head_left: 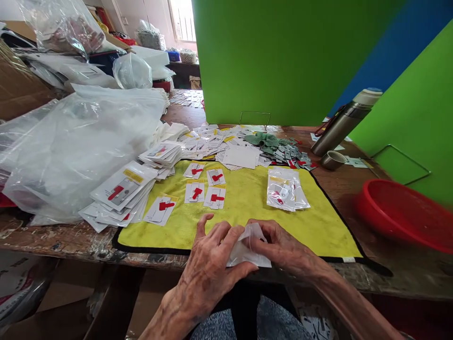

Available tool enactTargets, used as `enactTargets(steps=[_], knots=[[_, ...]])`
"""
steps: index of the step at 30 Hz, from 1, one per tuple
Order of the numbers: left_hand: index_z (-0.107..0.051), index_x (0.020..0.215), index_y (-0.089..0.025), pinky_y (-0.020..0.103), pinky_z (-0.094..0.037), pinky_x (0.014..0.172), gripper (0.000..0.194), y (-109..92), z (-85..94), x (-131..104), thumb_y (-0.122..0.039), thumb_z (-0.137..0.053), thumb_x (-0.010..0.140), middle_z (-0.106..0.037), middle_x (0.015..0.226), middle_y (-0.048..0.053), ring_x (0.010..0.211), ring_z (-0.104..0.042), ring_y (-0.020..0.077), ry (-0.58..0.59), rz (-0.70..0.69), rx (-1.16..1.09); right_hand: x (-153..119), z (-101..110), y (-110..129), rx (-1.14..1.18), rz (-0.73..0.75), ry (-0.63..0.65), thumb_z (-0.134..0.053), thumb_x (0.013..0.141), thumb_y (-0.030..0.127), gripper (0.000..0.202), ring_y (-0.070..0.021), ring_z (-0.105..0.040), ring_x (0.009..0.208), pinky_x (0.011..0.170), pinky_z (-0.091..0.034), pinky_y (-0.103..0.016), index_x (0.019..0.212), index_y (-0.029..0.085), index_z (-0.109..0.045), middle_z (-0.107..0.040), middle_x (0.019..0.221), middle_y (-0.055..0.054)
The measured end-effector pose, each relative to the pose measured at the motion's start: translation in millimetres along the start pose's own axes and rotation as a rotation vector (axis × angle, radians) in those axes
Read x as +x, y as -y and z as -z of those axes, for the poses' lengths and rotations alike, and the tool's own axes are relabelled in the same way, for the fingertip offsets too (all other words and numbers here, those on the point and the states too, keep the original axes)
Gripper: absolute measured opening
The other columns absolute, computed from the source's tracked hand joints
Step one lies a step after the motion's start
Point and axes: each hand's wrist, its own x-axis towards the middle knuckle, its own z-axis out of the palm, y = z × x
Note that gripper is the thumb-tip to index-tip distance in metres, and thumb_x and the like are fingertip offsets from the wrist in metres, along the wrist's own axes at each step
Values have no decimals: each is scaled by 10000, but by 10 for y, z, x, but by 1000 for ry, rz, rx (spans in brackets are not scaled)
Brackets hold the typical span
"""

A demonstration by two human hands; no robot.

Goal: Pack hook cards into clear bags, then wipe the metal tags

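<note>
A small white plastic bag (249, 252) is held between my two hands at the near edge of the yellow cloth (247, 208). My left hand (215, 255) grips its left side, thumb below and fingers above. My right hand (279, 245) is closed on the bag's right side, its fingertips partly hidden by the plastic. Beyond my hands lie several cards with red pieces on them, one of them a card (161, 211) at the left. Farther right rest filled clear bags (283, 189), overlapping each other.
Stacked bagged cards (123, 189) and a large clear plastic bag (85, 137) crowd the left. A heap of loose cards (219, 144) lies behind the cloth, beside a green rag (264, 140). At right stand a steel thermos (343, 125), a metal cup (332, 160) and a red basin (406, 217).
</note>
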Motion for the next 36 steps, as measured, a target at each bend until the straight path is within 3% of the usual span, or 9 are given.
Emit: enactTargets(steps=[5, 13, 18, 20, 23, 26, 29, 32, 36], knots=[[-431, 1185, -172, 496, -360, 985, 723, 35, 6, -28, -353, -825, 605, -643, 1007, 77, 944, -612, 246, 0, 3, -1, 56, -4, 41, -126, 14, 53, -571, 852, 391, 213, -102, -442, 604, 493, -338, -194, 837, 181, -607, -546, 714, 21], [-454, 1070, -217, 442, -483, 792, 585, 57, -12, -63, -330, -809, 619, -645, 885, 24, 805, -626, 229, -31, 121, -59, 167, -137, 153, -516, 93, -72, -561, 844, 360, 184, -151, -500, 709, 610, -372, -249, 829, 184, -614, -587, 752, -3], [-504, 1026, -262, 324, -510, 678, 606, 155, 81, -125, -394, -848, 544, -640, 869, -16, 785, -623, 199, 95, 313, -315, 215, -119, 138, -295, 26, 165, -555, 837, 335, 164, -112, -464, 600, 526, -350, -221, 815, 178, -596, -548, 699, 24], [-495, 1097, -269, 316, -523, 679, 630, 214, 132, -160, -451, -814, 585, -632, 943, 7, 839, -626, 204, 112, 375, -385, 224, -104, 147, -326, 6, 122, -556, 838, 356, 182, -112, -463, 605, 519, -339, -218, 812, 180, -598, -544, 702, 23], [-477, 1145, -244, 364, -510, 807, 479, 233, 189, -185, -412, -693, 752, -583, 1062, 59, 987, -587, 222, -135, 366, -271, 223, -136, 177, -445, 43, -5, -550, 835, 337, 166, -113, -452, 604, 537, -327, -225, 755, 192, -556, -520, 676, 34], [-522, 947, -224, 391, -484, 822, 274, 152, 209, -178, -416, -647, 798, -563, 931, 41, 946, -557, 225, -306, 281, -60, 222, -222, 202, -525, 106, -121, -547, 826, 298, 193, -120, -435, 608, 554, -314, -236, 669, 196, -497, -471, 628, 39], [-523, 1016, -212, 395, -487, 808, 382, 78, 212, -172, -476, -659, 775, -569, 980, 67, 959, -549, 239, -197, 207, -18, 225, -283, 214, -466, 110, -184, -548, 844, 338, 242, -117, -430, 603, 547, -314, -235, 657, 192, -497, -467, 631, 36], [-396, 1278, -189, 496, -414, 952, 766, 84, 213, -183, -553, -715, 684, -509, 1240, 147, 1162, -467, 313, -78, 106, 24, 218, -264, 219, -217, 75, -11, -547, 862, 392, 219, -96, -427, 568, 514, -330, -214, 790, 186, -574, -509, 668, 40], [-418, 1177, -210, 450, -460, 847, 679, 133, 177, -197, -416, -795, 651, -611, 1006, 60, 930, -568, 245, 1, 113, -21, 191, -188, 201, -56, 2, 178, -631, 812, 363, 199, -80, -416, 570, 507, -336, -192, 842, 167, -615, -518, 682, 43]])
